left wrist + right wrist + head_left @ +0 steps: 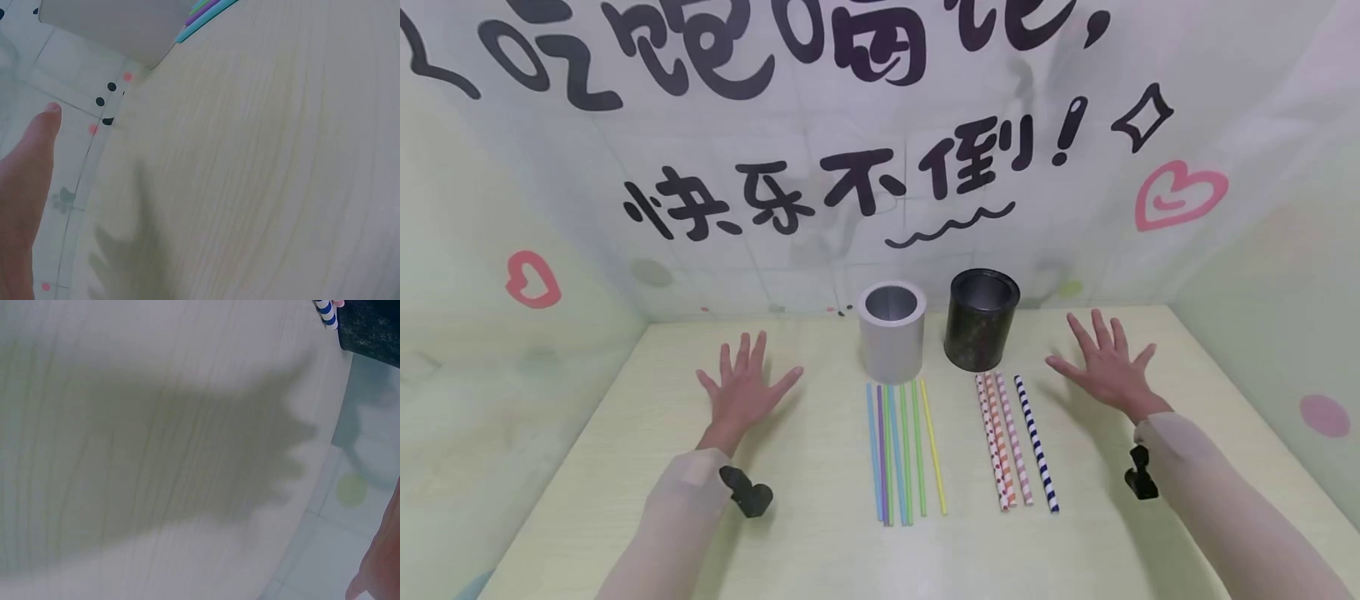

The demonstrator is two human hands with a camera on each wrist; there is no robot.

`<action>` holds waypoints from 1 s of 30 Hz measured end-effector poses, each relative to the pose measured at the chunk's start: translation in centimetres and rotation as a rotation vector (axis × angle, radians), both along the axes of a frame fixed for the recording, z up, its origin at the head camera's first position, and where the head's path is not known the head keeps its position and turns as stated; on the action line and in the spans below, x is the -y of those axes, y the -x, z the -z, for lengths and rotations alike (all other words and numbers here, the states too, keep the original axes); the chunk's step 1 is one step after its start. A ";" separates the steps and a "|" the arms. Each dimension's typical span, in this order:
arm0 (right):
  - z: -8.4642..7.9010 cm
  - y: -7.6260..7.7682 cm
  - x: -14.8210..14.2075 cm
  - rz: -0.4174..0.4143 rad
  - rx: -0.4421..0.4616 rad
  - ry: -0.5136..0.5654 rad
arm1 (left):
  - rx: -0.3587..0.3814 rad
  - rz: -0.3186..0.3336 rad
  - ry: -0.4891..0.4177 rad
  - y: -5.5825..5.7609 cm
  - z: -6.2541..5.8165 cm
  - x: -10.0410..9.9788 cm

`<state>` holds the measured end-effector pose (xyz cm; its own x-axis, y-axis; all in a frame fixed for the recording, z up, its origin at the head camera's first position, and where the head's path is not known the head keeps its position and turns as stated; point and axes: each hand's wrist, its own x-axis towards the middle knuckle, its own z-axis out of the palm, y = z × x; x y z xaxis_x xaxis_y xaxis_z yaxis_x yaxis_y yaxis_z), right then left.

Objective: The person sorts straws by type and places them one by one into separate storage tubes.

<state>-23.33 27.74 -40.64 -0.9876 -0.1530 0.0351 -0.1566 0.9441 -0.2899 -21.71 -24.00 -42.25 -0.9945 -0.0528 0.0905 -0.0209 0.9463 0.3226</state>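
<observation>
My left hand is spread over the left part of the table, palm down, holding nothing. On the other side my right hand has its fingers spread too and is likewise bare. Between them stand a white cylindrical can and a black can, both upright with open tops. In front of the white can lie several thin plain straws in blue, purple, green and yellow. Several striped and dotted paper straws lie before the black can, the navy-striped straw a little apart at their right.
The pale wood-grain table meets a white backdrop with black lettering and pink hearts right behind the cans. Side panels rise along the left and right table edges. Each wrist carries a small black camera mount.
</observation>
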 end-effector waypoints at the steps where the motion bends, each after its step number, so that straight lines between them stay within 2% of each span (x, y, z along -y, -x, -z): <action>1: 0.0 0.0 0.0 0.001 0.002 -0.001 | -0.001 0.002 -0.005 0.0 0.0 0.0; 10: 0.2 -0.8 -1.2 0.010 0.021 0.017 | 0.011 0.037 -0.004 0.8 0.6 -1.0; 12: 0.2 -1.2 -1.5 0.005 0.040 0.024 | 0.008 0.062 -0.012 1.0 0.3 -1.8; 14: 0.1 -1.7 -1.7 -0.026 0.075 0.050 | 0.002 0.096 -0.056 1.2 -0.2 -2.6; 16: -0.2 -2.0 -1.6 -0.088 0.125 0.114 | -0.003 0.130 -0.163 1.5 -0.9 -3.5; 19: -0.9 -2.5 -1.1 -0.185 0.200 0.220 | 0.007 0.162 -0.452 2.2 -2.4 -4.9; 23: -1.9 -3.0 0.2 -0.267 0.259 0.302 | 0.007 0.111 -0.811 3.6 -4.6 -6.7; 26: -2.5 -3.0 1.7 -0.323 0.300 0.343 | 0.005 0.054 -0.968 4.8 -5.8 -7.9; 30: -3.1 -2.8 4.6 -0.407 0.347 0.392 | 0.036 0.011 -1.096 6.0 -6.6 -9.3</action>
